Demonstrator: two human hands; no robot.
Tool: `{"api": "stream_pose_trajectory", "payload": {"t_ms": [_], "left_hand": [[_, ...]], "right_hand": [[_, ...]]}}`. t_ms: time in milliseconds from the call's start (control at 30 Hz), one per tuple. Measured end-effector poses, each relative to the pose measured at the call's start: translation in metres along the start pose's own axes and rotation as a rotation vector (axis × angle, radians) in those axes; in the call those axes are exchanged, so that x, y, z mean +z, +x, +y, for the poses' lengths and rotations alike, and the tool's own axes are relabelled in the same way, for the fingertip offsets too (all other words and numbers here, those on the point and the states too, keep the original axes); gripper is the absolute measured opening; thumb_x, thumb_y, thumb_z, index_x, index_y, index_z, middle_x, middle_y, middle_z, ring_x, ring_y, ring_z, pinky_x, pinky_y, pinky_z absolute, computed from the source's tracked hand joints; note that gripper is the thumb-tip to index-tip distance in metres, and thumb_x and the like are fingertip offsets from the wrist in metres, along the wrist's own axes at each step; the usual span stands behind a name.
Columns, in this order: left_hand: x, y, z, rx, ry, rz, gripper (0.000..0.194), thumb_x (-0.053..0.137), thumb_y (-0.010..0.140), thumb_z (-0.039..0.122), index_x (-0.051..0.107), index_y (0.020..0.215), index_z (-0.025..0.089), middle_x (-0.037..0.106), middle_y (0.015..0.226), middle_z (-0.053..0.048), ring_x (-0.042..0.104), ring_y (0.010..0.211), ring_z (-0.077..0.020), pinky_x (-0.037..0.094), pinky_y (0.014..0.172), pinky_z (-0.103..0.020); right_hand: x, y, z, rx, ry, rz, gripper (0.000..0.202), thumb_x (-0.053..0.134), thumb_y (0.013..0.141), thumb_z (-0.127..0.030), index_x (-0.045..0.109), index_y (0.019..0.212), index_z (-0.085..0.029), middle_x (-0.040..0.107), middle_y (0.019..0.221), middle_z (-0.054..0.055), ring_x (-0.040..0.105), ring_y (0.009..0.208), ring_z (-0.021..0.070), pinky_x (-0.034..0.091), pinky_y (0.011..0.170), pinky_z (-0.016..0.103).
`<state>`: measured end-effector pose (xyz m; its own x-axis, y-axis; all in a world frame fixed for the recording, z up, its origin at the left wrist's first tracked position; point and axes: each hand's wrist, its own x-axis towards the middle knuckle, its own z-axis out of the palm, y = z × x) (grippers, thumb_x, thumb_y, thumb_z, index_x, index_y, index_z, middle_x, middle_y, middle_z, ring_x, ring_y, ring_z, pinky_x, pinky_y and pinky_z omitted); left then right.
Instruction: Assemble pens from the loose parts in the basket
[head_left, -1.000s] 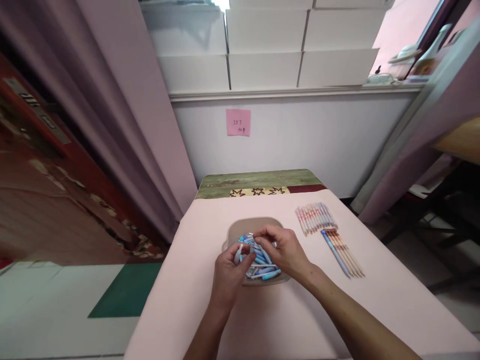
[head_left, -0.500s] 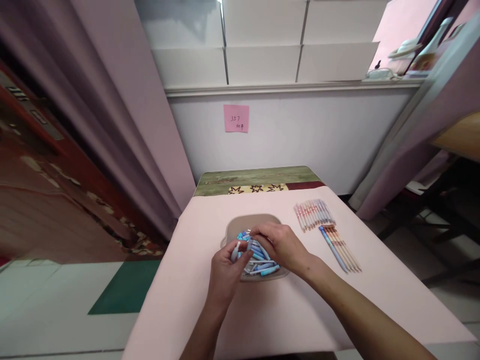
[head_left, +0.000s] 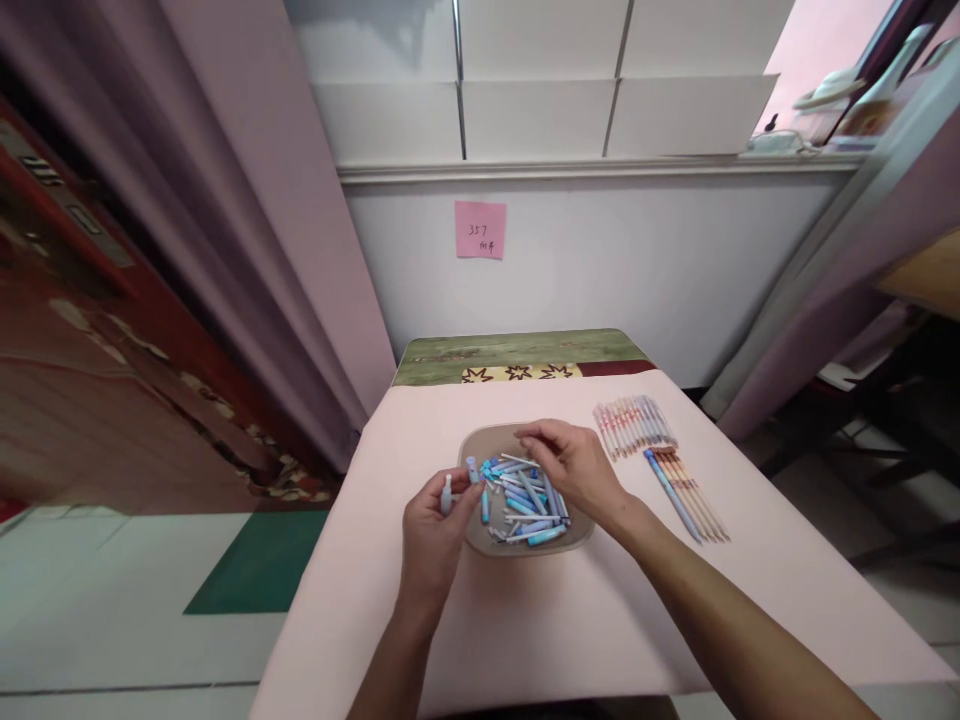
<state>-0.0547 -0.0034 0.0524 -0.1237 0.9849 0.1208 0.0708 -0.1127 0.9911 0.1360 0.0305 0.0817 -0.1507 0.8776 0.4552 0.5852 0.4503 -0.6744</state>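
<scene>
Thumb and forefinger of the left hand (head_left: 436, 522) are closed upon a small pale blue piece (head_left: 472, 468), which stands almost upright at the fingertips. A second one, a pale grey piece (head_left: 447, 497) with a narrow whitish tip, is kept upright deeper in the same hand. The left forearm comes up from the bottom edge, and the hand is at the left rim of the beige container (head_left: 484, 440).

The right hand (head_left: 576, 465) is over the right side of this container, with its back turned upward and its fingers pointing to the left. Its thumb and forefinger are near each other; whether they hold something small, I cannot tell.

Below and between the two hands, inside the container, lie many loose pen parts (head_left: 531, 497): blue and lilac tubes, thin white rods and, toward the far left, a group of small bright blue bits. They point in various directions and partly cover one another.

To the right of the right hand, on the pink cover (head_left: 360, 590), there is a row of pale pens (head_left: 634, 425). Nearer to the person lies a second row of cream-coloured pens (head_left: 688, 495), with a blue pen (head_left: 673, 497) at its left side.
</scene>
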Motion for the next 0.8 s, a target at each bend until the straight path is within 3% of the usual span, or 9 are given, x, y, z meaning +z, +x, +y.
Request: {"api": "stream_pose_trajectory", "payload": {"t_ms": [67, 200, 300, 467, 567, 667, 800], "left_hand": [[-0.004, 0.002, 0.0, 0.018, 0.004, 0.052, 0.024, 0.071, 0.074, 0.033, 0.069, 0.09, 0.016, 0.074, 0.085, -0.005, 0.067, 0.078, -0.0196, 0.053, 0.072, -0.03], [-0.011, 0.006, -0.005, 0.014, -0.011, 0.116, 0.024, 0.071, 0.073, 0.033, 0.069, 0.09, 0.017, 0.075, 0.088, -0.005, 0.069, 0.08, -0.0192, 0.053, 0.075, -0.03], [-0.013, 0.007, -0.009, 0.003, -0.013, 0.126, 0.026, 0.072, 0.072, 0.034, 0.069, 0.091, 0.017, 0.075, 0.087, -0.006, 0.069, 0.081, -0.0197, 0.053, 0.077, -0.031], [-0.013, 0.007, -0.007, -0.001, 0.021, 0.117, 0.026, 0.071, 0.073, 0.035, 0.068, 0.091, 0.016, 0.074, 0.085, -0.005, 0.068, 0.079, -0.0189, 0.053, 0.072, -0.029], [-0.013, 0.005, -0.005, 0.003, 0.042, 0.107, 0.023, 0.07, 0.074, 0.034, 0.068, 0.089, 0.016, 0.074, 0.083, -0.004, 0.067, 0.078, -0.0182, 0.052, 0.072, -0.027], [-0.013, 0.005, -0.005, 0.009, 0.053, 0.094, 0.021, 0.07, 0.075, 0.033, 0.068, 0.089, 0.017, 0.073, 0.083, -0.004, 0.067, 0.077, -0.0174, 0.051, 0.072, -0.026], [-0.013, 0.006, -0.007, 0.003, 0.029, 0.077, 0.021, 0.07, 0.075, 0.032, 0.068, 0.088, 0.017, 0.073, 0.082, -0.003, 0.067, 0.076, -0.0174, 0.052, 0.07, -0.026]], "right_hand": [[0.005, 0.001, 0.011, 0.095, -0.109, -0.078, 0.019, 0.054, 0.085, -0.02, 0.072, 0.09, -0.022, 0.074, 0.087, 0.002, 0.067, 0.079, 0.0163, 0.048, 0.071, 0.025], [0.017, -0.001, 0.028, 0.183, -0.408, -0.371, 0.018, 0.055, 0.082, -0.017, 0.073, 0.084, -0.022, 0.074, 0.081, 0.003, 0.067, 0.075, 0.0166, 0.044, 0.066, 0.023], [0.03, -0.002, 0.031, 0.202, -0.498, -0.457, 0.02, 0.055, 0.081, -0.017, 0.074, 0.084, -0.02, 0.074, 0.081, 0.008, 0.067, 0.076, 0.0203, 0.044, 0.065, 0.025], [0.065, -0.004, 0.02, 0.071, -0.479, -0.596, 0.029, 0.063, 0.075, -0.02, 0.072, 0.102, -0.028, 0.074, 0.096, 0.007, 0.068, 0.087, 0.022, 0.046, 0.071, 0.027], [0.081, -0.008, 0.013, -0.018, -0.452, -0.678, 0.027, 0.059, 0.079, -0.021, 0.073, 0.101, -0.024, 0.074, 0.096, 0.009, 0.068, 0.086, 0.0227, 0.047, 0.07, 0.027], [0.08, -0.012, 0.012, -0.075, -0.424, -0.74, 0.024, 0.058, 0.079, -0.018, 0.075, 0.095, -0.022, 0.074, 0.094, 0.009, 0.068, 0.084, 0.0216, 0.046, 0.069, 0.026], [0.054, -0.01, 0.02, -0.073, -0.328, -0.722, 0.028, 0.063, 0.077, -0.023, 0.072, 0.102, -0.032, 0.075, 0.092, 0.0, 0.067, 0.085, 0.0185, 0.045, 0.07, 0.024]]}}
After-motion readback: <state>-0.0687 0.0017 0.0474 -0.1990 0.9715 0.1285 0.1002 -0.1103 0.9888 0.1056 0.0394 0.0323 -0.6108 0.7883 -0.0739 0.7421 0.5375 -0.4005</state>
